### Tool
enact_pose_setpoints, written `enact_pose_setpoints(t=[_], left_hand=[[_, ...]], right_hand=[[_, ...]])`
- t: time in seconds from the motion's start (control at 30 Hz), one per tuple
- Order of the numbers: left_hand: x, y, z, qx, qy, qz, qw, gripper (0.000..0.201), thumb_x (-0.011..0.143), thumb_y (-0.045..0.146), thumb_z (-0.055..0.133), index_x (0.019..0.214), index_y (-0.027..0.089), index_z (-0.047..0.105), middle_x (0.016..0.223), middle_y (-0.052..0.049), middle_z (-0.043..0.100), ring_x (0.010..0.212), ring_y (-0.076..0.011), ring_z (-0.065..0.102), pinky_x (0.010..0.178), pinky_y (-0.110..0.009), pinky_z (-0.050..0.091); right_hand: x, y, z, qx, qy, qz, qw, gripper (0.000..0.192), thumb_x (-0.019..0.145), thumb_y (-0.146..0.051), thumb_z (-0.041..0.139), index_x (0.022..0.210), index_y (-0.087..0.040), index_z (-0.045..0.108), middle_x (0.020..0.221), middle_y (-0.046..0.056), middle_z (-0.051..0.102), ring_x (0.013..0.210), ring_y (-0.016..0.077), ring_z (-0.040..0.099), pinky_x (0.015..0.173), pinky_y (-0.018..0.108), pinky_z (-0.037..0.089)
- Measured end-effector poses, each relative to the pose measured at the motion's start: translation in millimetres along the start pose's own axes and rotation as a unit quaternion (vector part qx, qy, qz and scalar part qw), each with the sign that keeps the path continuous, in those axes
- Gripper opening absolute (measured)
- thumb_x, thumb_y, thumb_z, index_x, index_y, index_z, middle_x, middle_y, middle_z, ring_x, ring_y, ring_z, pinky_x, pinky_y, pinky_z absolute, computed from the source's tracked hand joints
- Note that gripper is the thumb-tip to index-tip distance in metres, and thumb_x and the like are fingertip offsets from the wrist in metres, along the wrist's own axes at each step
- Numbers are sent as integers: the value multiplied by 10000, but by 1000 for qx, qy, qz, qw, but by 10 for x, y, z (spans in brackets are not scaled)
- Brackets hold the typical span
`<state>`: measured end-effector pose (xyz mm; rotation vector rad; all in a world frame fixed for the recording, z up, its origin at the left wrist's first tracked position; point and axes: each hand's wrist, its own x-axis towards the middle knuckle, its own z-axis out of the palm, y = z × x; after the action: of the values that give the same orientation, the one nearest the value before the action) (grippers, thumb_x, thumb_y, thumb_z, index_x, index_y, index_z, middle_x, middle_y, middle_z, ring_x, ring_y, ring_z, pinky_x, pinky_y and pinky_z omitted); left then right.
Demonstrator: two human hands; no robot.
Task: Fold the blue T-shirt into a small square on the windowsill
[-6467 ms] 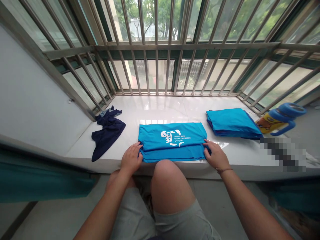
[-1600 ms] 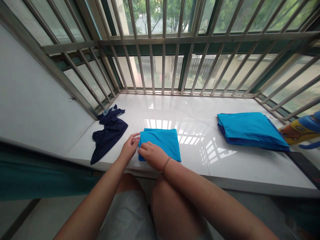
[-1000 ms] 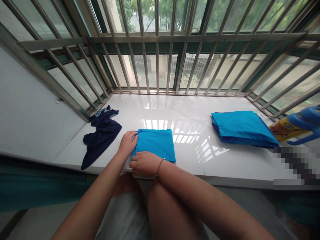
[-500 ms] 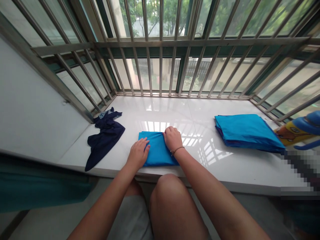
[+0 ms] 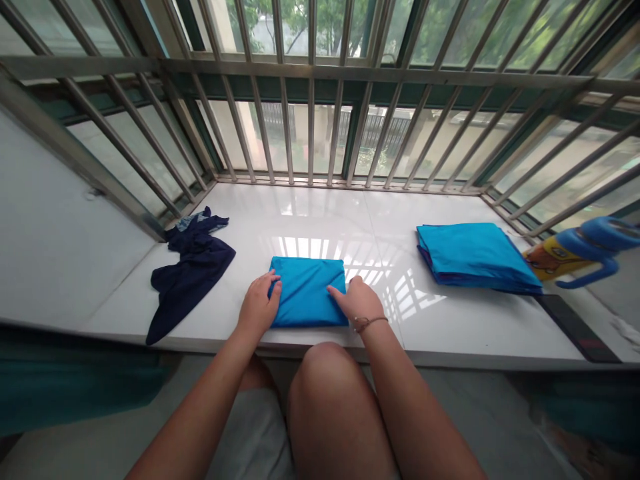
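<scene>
A bright blue folded cloth (image 5: 307, 293) lies flat on the white sill in front of my knees, a few slanting creases across its top. My left hand (image 5: 259, 303) rests at its left edge, fingers extended over that side and not closed on it. At the opposite edge is my right hand (image 5: 363, 303), wearing a thin bracelet. Its thumb reaches onto the cloth, apart from the fingers, which are bent beside the edge and partly hidden. To the left, a crumpled navy cloth (image 5: 195, 270) lies on the sill.
A stack of folded blue cloth (image 5: 475, 257) lies at the right, beside a blue and yellow bottle (image 5: 570, 250). A dark flat strip (image 5: 577, 327) is near the front right. Metal window bars (image 5: 310, 133) border the white sill (image 5: 320, 213) at the back.
My right hand has moved from the folded cloth's top to its right edge, uncovering that side. My left hand stays at the left edge. The view has shifted slightly.
</scene>
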<state>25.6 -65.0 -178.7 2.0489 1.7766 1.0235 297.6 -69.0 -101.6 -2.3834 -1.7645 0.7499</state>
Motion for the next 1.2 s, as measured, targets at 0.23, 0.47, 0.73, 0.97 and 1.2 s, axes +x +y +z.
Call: enact_pose_setpoints(t=[0.23, 0.47, 0.73, 0.97, 1.2], left_hand=[[-490, 224, -241, 77, 43, -18, 996, 415, 1053, 493, 588, 1298, 182, 712, 1327, -187, 707, 1268, -397, 660, 1131, -574, 538], [-838, 305, -432, 71, -20, -185, 980, 621, 1013, 678, 505, 1297, 165, 707, 1145, -169, 782, 1082, -379, 739, 996, -498, 571], [-400, 336, -464, 107, -219, -229, 942, 491, 932, 711, 529, 864, 246, 673, 852, -125, 769, 882, -382, 754, 713, -385, 489], [-203, 518, -405, -308, -208, -387, 844, 460, 797, 581, 887, 1020, 194, 776, 1042, -100, 818, 1002, -320, 771, 838, -399, 663], [380, 1366, 37, -541, -96, -383, 743, 291, 844, 243, 937, 1059, 151, 765, 1095, -110, 815, 948, -221, 773, 822, -333, 687]], right_hand=[[-348, 332, 94, 62, -24, -42, 997, 227, 1000, -391, 741, 862, -221, 681, 918, 77, 787, 901, 248, 719, 700, 321, 364], [-321, 526, 259, 243, 1, -66, 968, 219, 983, -411, 618, 837, -253, 577, 761, -3, 681, 759, 200, 646, 667, 299, 399], [-268, 461, 479, 509, -56, -24, 858, 448, 743, -571, 789, 962, -283, 525, 717, -62, 621, 639, 184, 598, 574, 318, 558], [-104, 491, 171, 589, -45, -35, 806, 506, 737, -569, 857, 1026, -271, 568, 840, -11, 736, 773, 201, 679, 659, 329, 627], [623, 647, -663, 557, 63, -47, 827, 417, 768, -422, 900, 1069, -235, 680, 917, 28, 742, 836, 202, 715, 665, 308, 651]])
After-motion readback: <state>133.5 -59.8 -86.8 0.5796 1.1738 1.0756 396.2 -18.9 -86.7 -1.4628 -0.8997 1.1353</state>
